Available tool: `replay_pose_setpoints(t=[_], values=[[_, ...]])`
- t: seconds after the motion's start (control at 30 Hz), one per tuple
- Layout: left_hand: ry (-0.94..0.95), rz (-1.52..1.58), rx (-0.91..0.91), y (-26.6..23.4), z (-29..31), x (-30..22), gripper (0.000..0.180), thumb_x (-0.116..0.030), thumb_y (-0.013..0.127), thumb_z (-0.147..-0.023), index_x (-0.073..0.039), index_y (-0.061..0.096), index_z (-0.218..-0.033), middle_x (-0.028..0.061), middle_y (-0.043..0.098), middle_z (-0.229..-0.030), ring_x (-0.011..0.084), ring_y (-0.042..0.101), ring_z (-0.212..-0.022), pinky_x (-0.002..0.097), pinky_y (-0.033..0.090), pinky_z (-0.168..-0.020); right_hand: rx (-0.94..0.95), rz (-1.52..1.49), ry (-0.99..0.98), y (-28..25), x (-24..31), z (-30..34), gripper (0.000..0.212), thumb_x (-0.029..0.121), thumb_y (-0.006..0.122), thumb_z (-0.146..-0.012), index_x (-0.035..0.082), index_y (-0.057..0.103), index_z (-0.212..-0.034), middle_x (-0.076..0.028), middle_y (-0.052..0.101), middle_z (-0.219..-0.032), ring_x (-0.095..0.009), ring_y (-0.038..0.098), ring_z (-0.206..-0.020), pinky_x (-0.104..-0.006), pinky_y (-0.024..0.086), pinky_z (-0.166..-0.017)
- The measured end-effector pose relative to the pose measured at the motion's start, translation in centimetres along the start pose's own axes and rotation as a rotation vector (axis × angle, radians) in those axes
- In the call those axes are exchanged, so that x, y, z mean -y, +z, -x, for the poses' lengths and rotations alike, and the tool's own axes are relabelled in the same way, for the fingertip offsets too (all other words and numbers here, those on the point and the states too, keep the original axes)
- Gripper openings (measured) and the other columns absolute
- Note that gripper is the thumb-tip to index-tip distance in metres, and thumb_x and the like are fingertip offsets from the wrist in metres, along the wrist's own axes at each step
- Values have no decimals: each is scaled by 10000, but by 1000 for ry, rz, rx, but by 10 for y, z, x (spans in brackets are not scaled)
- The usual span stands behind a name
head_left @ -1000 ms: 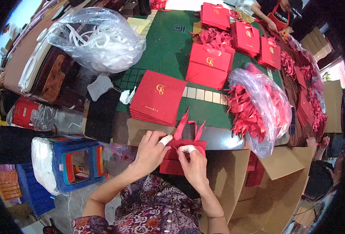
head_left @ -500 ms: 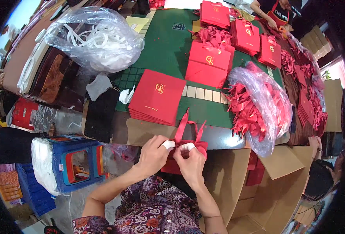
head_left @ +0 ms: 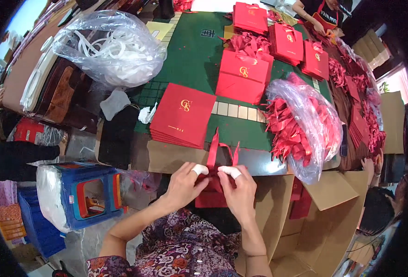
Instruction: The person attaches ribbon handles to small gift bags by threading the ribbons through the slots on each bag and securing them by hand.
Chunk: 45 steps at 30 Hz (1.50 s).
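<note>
A small red paper gift bag [head_left: 211,199] with red ribbon handles [head_left: 214,148] is at the table's near edge, in front of my body. My left hand [head_left: 184,187] is closed at the left of its top, with thumb and fingertips at the rim beside a ribbon. On the other side of the opening, my right hand [head_left: 239,191] pinches at the rim. White wrapping covers a finger on each hand. The fingertips partly hide what they grip. Beyond the bag, flat red bags [head_left: 183,115] lie in a neat stack.
At the right, a clear plastic bag [head_left: 305,124] holds red ribbons. Another plastic bag [head_left: 111,48] holds white cords at far left. Finished-looking red bags [head_left: 244,69] stand farther back. An open cardboard box [head_left: 326,231] is right of me. A co-worker's hand [head_left: 318,27] shows at far right.
My hands have moved apart, the right one rightward, from being close together over the bag's top. More of the bag's front shows between them. The view has shifted slightly.
</note>
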State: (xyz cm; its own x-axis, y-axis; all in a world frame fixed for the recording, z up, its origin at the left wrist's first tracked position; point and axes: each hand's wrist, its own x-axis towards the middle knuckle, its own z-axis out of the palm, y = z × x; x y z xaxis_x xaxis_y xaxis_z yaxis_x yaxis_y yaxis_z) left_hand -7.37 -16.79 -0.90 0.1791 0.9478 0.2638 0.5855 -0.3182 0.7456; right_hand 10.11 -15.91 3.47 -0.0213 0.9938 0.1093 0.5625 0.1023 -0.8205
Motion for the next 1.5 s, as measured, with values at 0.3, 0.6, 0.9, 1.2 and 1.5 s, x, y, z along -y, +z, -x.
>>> replay_pose_setpoints(t=[0.3, 0.6, 0.9, 1.2, 1.5], values=[[375, -65, 14, 11, 6, -5, 226, 4, 756, -710, -16, 697, -927, 92, 637, -888, 259, 578, -733, 349, 492, -615, 540, 165, -54, -24, -22, -37, 170, 202, 750, -814, 57, 766, -900, -106, 596, -729, -238, 599, -635, -374, 456, -598], [206, 1, 54, 5, -7, -4, 178, -29, 747, -748, -37, 636, -887, 114, 593, -856, 329, 564, -798, 408, 491, -704, 332, -178, 165, 5, -38, -24, 112, 92, 776, -752, 15, 743, -825, -12, 623, -712, -75, 542, -617, -261, 431, -573], [149, 25, 108, -5, -23, -8, 187, -24, 738, -758, -30, 591, -874, 127, 598, -861, 344, 563, -808, 427, 480, -718, 196, -208, 188, 18, -40, -19, 182, 182, 794, -781, 14, 736, -818, -54, 635, -706, -120, 599, -607, -290, 464, -572], [-27, 80, 87, -2, -24, -11, 177, -53, 748, -787, -59, 643, -930, 106, 570, -786, 270, 552, -686, 374, 458, -634, 40, -191, 71, -5, -31, -27, 148, 137, 708, -898, -7, 736, -910, -28, 698, -773, -90, 599, -726, -263, 473, -660], [20, -142, -62, 6, -45, -18, 345, -236, 830, -755, -78, 651, -1004, 67, 697, -834, 273, 605, -750, 386, 492, -700, -153, 261, 222, -35, -60, -24, 283, 260, 806, -814, 7, 681, -819, -124, 669, -723, -247, 653, -611, -354, 500, -585]])
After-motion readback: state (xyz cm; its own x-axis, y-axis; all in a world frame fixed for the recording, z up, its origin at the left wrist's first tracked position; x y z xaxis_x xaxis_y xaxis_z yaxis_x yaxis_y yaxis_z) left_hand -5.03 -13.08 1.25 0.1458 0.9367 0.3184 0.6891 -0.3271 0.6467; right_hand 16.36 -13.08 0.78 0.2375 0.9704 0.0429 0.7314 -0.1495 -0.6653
